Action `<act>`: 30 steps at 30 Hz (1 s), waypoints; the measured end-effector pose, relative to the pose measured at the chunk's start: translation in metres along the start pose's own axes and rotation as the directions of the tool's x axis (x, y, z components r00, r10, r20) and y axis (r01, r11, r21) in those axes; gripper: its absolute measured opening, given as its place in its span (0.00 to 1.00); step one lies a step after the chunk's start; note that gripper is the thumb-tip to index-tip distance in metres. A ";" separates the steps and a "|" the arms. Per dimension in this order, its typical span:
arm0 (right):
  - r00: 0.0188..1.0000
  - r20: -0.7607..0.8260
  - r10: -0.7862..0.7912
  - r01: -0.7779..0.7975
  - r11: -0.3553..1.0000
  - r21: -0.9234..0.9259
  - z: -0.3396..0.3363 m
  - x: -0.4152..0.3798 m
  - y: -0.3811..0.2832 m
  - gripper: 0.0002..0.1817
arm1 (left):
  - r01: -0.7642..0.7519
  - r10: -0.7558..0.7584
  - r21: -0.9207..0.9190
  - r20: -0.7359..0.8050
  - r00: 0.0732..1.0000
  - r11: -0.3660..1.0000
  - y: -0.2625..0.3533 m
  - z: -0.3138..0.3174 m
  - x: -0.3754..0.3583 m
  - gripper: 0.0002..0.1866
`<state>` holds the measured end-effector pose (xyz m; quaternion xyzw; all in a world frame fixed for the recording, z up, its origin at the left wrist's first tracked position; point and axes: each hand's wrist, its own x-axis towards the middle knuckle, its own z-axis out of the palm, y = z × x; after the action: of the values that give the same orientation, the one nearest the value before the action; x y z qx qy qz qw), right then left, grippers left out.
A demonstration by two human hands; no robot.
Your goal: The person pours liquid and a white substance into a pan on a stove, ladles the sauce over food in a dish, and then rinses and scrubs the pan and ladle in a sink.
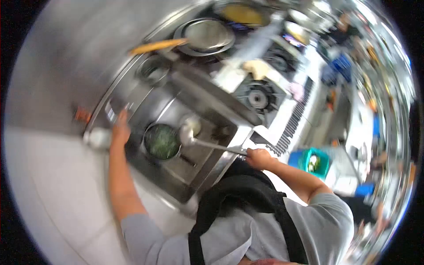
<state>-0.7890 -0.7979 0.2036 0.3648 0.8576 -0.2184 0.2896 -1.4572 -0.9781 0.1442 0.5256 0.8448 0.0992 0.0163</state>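
Observation:
My right hand (259,158) is closed round the dark end of a ladle (212,145), whose bowl lies over the sink to the left. My left hand (121,128) reaches to the sink's far left rim, close to a small whitish object (110,112). Blur hides whether its fingers grip anything. Between my hands, a round pot (180,151) of chopped-looking greens (161,141) sits in the metal sink (176,191). A pale round thing (193,125) is beside the ladle's bowl, partly covered by it.
A stove burner (258,98) is beyond the sink's right wall. Pans (207,36) stand at the back, with an orange-yellow handle (159,46) sticking out left. A teal-lined bin (321,161) is at right. A white object (98,138) sits by the left rim.

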 end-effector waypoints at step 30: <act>0.928 -0.109 -0.357 0.223 0.294 0.929 -0.025 -0.211 0.233 0.14 | 0.544 -0.581 -0.203 -0.312 0.752 0.814 0.485 -0.126 -0.181 0.20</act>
<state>-0.5025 -0.7396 0.3228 0.2885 0.6131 -0.7344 0.0375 -0.9637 -0.9508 0.3429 0.2181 0.9457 0.2263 -0.0835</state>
